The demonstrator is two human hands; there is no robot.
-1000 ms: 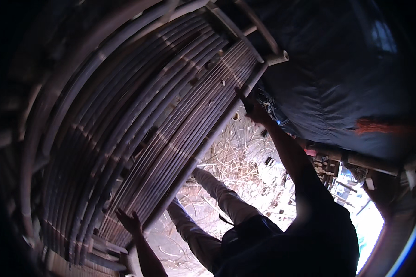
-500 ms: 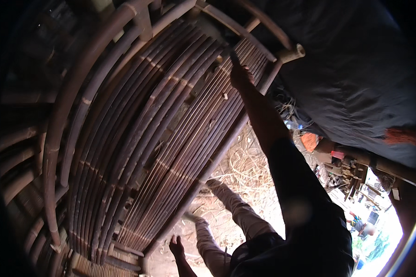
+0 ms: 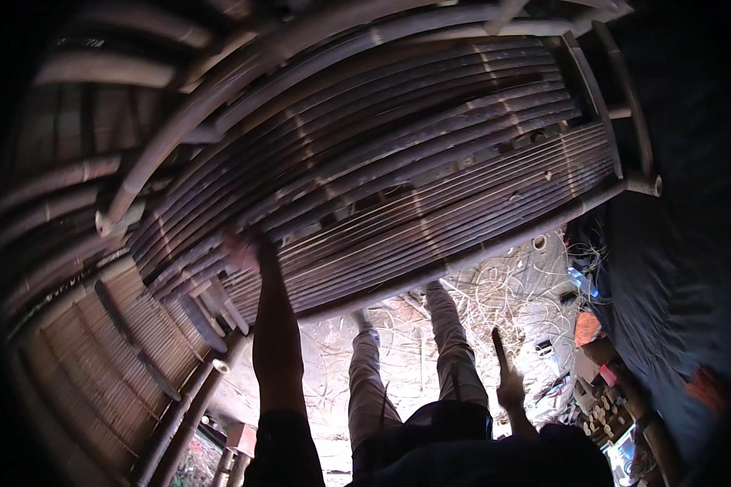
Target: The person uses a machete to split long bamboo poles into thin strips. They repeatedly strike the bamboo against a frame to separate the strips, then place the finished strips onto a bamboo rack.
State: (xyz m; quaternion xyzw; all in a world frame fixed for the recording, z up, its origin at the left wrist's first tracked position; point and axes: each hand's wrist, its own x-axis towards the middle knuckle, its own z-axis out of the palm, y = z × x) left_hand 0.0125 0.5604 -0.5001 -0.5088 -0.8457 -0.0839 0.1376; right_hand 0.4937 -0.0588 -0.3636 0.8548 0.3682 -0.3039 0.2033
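A long bamboo bench with a slatted seat stretches across the view in front of me. Over the left end of its slats is my left hand, smeared by motion, so its fingers do not show clearly and I cannot tell whether it grips a slat. Low on the right, beside my leg, my right hand is closed around a knife with a long dark blade pointing up and away from me. That hand is apart from the bench.
Pale bamboo strips litter the ground below the bench's right front. A dark sheet hangs on the right. Another slatted bamboo piece stands at the left. Cut bamboo pieces lie at the lower right.
My right hand, with the knife, has come off the bench's far right end and down beside my leg. My left hand has risen onto the bench's left end. The view has turned.
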